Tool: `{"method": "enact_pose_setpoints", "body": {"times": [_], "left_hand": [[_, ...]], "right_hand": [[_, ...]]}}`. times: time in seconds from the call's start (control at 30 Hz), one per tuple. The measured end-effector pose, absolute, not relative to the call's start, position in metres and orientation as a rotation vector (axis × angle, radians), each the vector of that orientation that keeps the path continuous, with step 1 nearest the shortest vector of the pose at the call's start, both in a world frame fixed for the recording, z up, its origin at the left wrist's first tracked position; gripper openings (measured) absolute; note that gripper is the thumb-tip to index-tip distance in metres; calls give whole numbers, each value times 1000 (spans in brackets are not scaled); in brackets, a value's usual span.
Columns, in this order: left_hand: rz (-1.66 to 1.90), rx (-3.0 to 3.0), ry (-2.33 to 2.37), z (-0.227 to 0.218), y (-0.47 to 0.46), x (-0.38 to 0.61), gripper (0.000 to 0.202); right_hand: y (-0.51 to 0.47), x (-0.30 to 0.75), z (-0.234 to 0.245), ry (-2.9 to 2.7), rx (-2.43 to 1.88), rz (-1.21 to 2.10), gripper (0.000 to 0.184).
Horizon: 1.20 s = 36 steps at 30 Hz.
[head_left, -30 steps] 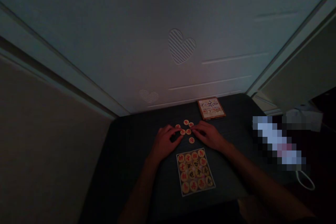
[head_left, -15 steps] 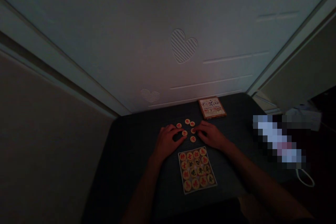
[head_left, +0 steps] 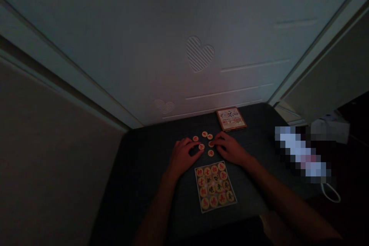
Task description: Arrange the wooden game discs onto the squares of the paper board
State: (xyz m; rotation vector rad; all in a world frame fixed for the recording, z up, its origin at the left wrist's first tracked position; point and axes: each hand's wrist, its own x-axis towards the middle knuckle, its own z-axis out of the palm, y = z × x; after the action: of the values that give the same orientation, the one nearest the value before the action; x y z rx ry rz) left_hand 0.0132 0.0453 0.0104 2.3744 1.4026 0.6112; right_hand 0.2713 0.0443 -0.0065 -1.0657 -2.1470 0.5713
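Round wooden Chinese chess pieces with red characters lie loose on the dark table between my hands. My left hand [head_left: 183,155] rests on the table, thumb and index finger closed around the edge of one piece [head_left: 201,147]. From the right, the bent fingers of my right hand [head_left: 230,148] hold another piece [head_left: 211,144], partly covered by a fingertip. A red piece [head_left: 210,153] sits just below, and several more, such as this one [head_left: 204,134], lie behind. Closer to me is a square tray [head_left: 198,192] filled with rows of red and black pieces.
At the back of the table [head_left: 138,169] lies a flat printed box lid [head_left: 231,118], near a pale panel [head_left: 144,46] with embossed hearts. A blurred-out object [head_left: 302,155] with a white cord loop [head_left: 330,196] is at the right edge.
The whole view has shifted slightly. Both hands stay at the same two pieces, and the loose pieces and the tray keep their arrangement.
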Motion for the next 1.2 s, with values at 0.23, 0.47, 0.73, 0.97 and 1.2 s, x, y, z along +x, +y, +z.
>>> {"method": "enact_pose_setpoints", "body": {"times": [0.23,0.47,0.73,0.97,1.2], "left_hand": [[607,2365,1405,9,45,12,26],[614,2368,1419,9,45,13,25],[599,2358,1423,10,44,13,26],[603,2364,1418,11,45,13,26],[632,2378,1415,7,47,13,25]], "right_hand": [[43,269,-5,-2073,-1081,551,26],[42,267,-3,-2098,-1081,590,24],[43,267,-5,-2069,-1097,600,26],[39,268,-3,-2060,-1171,590,20],[38,274,2,-1906,-1224,643,12]]}}
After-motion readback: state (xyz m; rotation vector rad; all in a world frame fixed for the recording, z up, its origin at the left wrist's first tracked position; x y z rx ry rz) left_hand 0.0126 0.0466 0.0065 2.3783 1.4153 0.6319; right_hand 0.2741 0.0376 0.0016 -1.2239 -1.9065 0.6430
